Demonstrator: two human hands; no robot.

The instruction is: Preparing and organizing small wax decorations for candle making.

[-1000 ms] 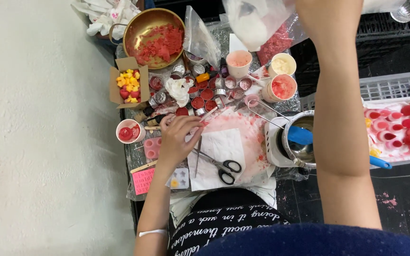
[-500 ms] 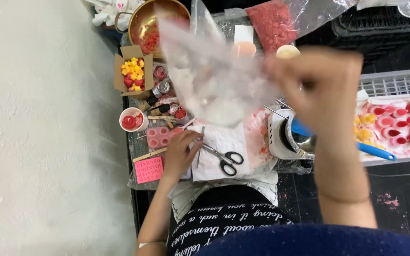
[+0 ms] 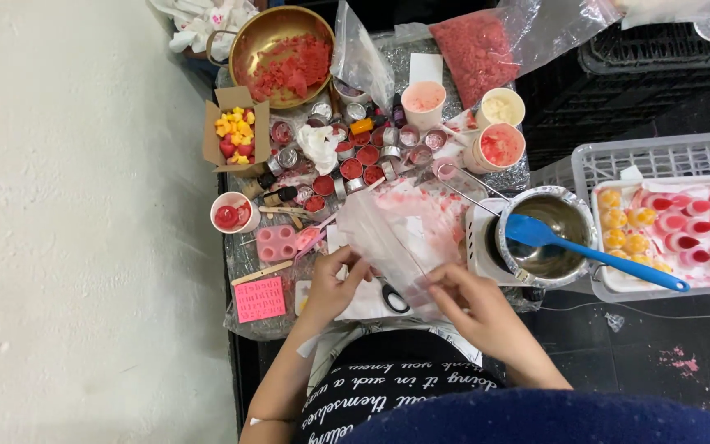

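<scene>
Hands meet at the near table edge: left hand (image 3: pixel 332 284) and right hand (image 3: pixel 472 306) both pinch a clear plastic bag (image 3: pixel 388 242) lying left of the metal pot (image 3: pixel 546 234). It looks light, limp and slippery, best gripped at its rim.

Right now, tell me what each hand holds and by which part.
Both hands hold one clear plastic bag: left hand at its left edge, right hand at its lower right edge.
</scene>
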